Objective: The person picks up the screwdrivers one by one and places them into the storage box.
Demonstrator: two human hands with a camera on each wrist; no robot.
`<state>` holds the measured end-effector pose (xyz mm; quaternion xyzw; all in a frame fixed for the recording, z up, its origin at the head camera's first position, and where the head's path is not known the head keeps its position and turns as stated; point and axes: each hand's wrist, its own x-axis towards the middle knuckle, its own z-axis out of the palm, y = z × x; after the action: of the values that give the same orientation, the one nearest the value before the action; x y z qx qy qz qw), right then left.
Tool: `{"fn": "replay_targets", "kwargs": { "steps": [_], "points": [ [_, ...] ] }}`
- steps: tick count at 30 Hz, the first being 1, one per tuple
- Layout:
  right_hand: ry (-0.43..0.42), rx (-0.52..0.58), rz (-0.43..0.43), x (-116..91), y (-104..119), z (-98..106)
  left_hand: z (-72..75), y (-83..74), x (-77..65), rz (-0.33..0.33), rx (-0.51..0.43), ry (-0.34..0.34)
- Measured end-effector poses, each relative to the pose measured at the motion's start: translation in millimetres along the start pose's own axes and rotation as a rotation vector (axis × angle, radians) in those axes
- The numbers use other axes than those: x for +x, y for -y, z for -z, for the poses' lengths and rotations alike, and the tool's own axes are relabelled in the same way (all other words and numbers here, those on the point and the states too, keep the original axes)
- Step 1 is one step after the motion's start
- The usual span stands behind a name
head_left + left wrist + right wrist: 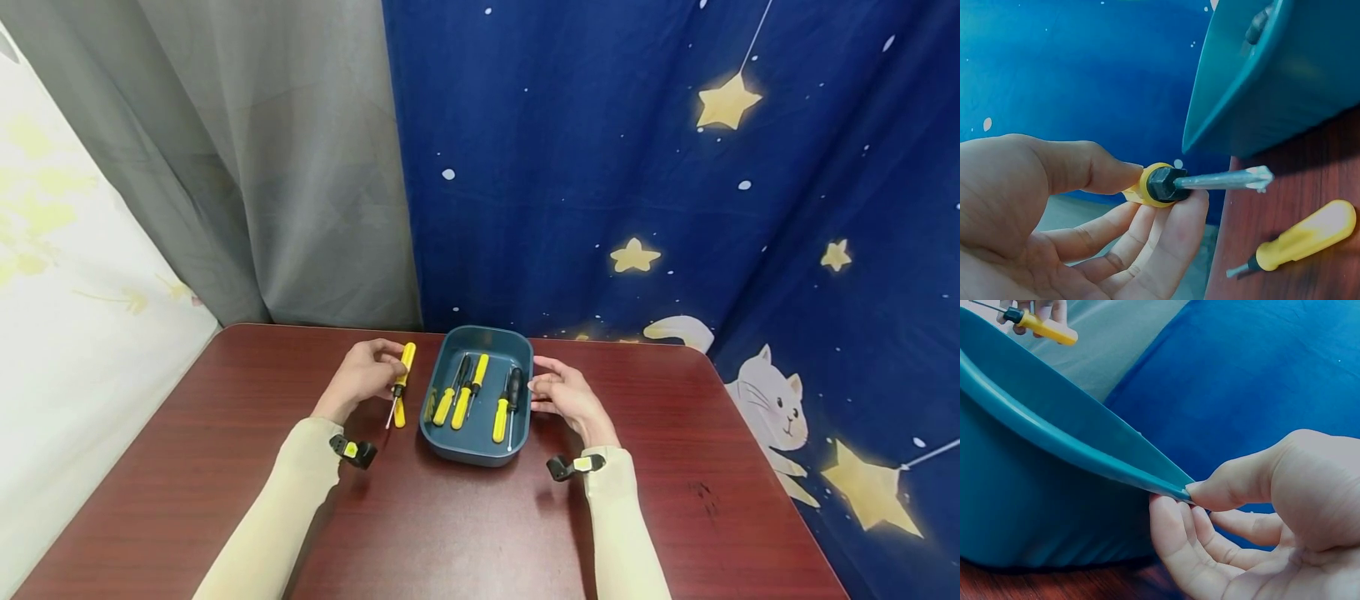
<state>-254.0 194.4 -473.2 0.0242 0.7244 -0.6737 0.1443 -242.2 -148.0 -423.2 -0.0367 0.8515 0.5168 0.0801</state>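
Observation:
My left hand (365,377) pinches a yellow-handled screwdriver (406,358) left of the bin, its shaft pointing down toward me. In the left wrist view the screwdriver's cross-shaped tip (1261,179) shows beyond the black collar. Below it on the table lies another yellow screwdriver (1313,234), apart from the hand. With thumb and fingers my right hand (567,395) pinches the right rim of a dark blue-green plastic bin (1041,434). Several screwdrivers lie inside the bin, some yellow-handled (500,421) and one with a black handle (515,385).
The bin stands on a reddish-brown wooden table (465,533), close to its back edge. Behind hang a grey curtain (322,167) and a blue star-patterned curtain (562,167). White patterned cloth (75,333) hangs at the left.

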Motion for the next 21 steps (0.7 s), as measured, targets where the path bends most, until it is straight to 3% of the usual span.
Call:
{"fn": "replay_targets", "kwargs": {
  "steps": [14, 21],
  "points": [
    [0.005, 0.004, 0.016, 0.1, -1.1, -0.6, -15.4, -16.4, 0.6, 0.002, -0.01, 0.013],
    [0.007, 0.015, 0.01, 1.6, -2.7, 0.0, -24.0, -22.1, 2.2, -0.03, 0.001, 0.023]
  ]
}}
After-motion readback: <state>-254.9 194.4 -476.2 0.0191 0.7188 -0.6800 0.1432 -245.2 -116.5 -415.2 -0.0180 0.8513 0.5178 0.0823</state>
